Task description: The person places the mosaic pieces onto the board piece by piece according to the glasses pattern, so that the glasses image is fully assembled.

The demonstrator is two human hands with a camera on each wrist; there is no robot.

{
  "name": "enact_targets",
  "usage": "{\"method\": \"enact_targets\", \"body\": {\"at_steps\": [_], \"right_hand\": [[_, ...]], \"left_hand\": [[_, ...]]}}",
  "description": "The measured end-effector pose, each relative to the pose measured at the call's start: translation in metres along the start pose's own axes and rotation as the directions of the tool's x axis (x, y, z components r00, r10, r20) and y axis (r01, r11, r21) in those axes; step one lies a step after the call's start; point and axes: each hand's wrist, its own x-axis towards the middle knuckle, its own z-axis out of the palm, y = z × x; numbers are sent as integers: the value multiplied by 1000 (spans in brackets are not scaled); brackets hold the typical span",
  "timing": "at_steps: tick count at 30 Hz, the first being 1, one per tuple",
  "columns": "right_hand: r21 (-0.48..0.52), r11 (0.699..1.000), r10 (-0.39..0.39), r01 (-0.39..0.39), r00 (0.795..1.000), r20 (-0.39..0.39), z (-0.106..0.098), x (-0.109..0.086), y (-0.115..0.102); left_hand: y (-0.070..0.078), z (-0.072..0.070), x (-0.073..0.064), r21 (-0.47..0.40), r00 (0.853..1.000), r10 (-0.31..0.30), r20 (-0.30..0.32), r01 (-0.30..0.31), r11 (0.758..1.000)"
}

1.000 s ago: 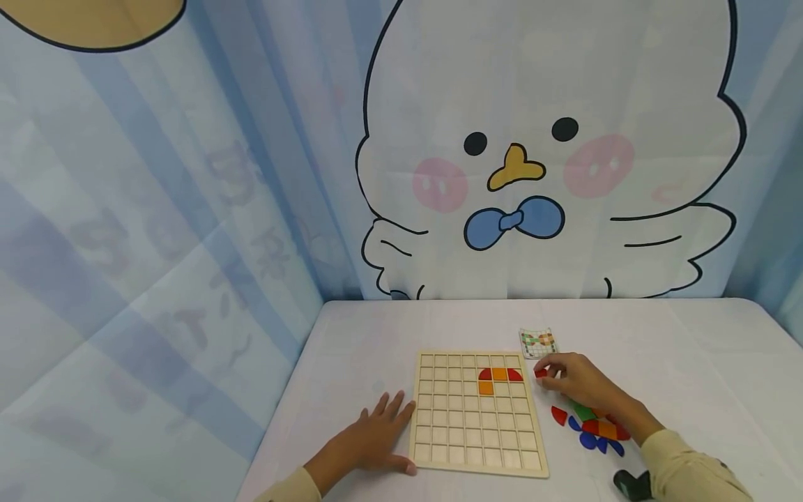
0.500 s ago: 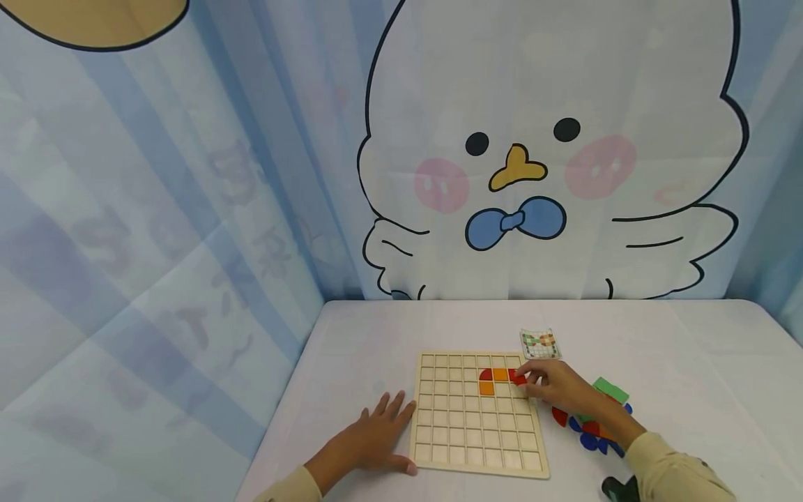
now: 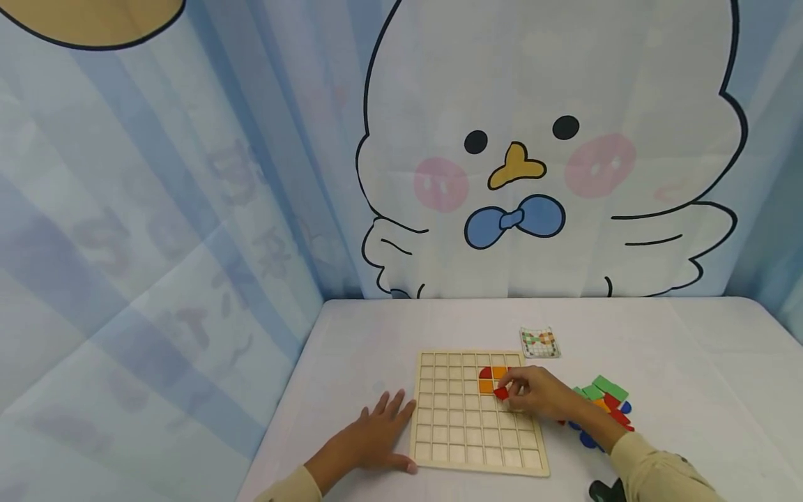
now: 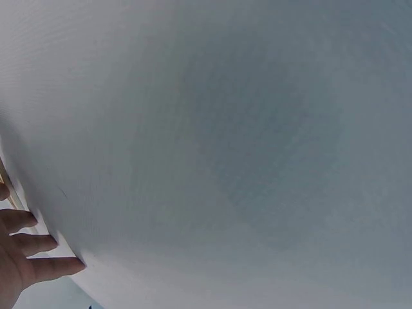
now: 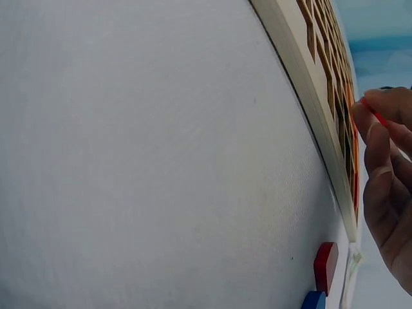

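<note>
A wooden grid board (image 3: pixel 464 418) lies on the white table. Near its upper right sit an orange square (image 3: pixel 486 387), another orange square (image 3: pixel 499 372) and a red rounded piece (image 3: pixel 486 373); another red piece is mostly covered by fingers. My right hand (image 3: pixel 539 392) pinches a small red piece (image 3: pixel 501 394) between thumb and fingertips, just right of the lower orange square. In the right wrist view the red piece (image 5: pixel 374 112) shows edge-on in the pinch. My left hand (image 3: pixel 378 436) rests with spread fingers at the board's left edge, also visible in the left wrist view.
Right of the board lies a pile of green pieces (image 3: pixel 610 388), red pieces (image 3: pixel 620 417) and blue pieces (image 3: pixel 587 440), partly behind the right forearm. A patterned card (image 3: pixel 539 343) sits beyond the board's upper right corner. A dark object (image 3: pixel 605 491) is beside the right sleeve.
My right hand has carried the red piece left from beside the board to a cell next to the lower orange square. My left hand has stayed in place.
</note>
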Motion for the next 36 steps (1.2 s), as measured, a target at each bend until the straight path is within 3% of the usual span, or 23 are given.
{"method": "enact_targets", "body": {"at_steps": [7, 18, 36], "right_hand": [[-28, 999, -45, 45, 999, -1, 8, 3, -3], [-83, 995, -54, 53, 999, -7, 18, 9, -5], [-172, 985, -11, 9, 1000, -12, 20, 13, -13]], "left_hand": [[1, -3, -2, -3, 1000, 1, 2, -1, 1000], [2, -3, -2, 1, 1000, 12, -14, -12, 1000], [1, -3, -1, -8, 1000, 7, 0, -7, 1000]]}}
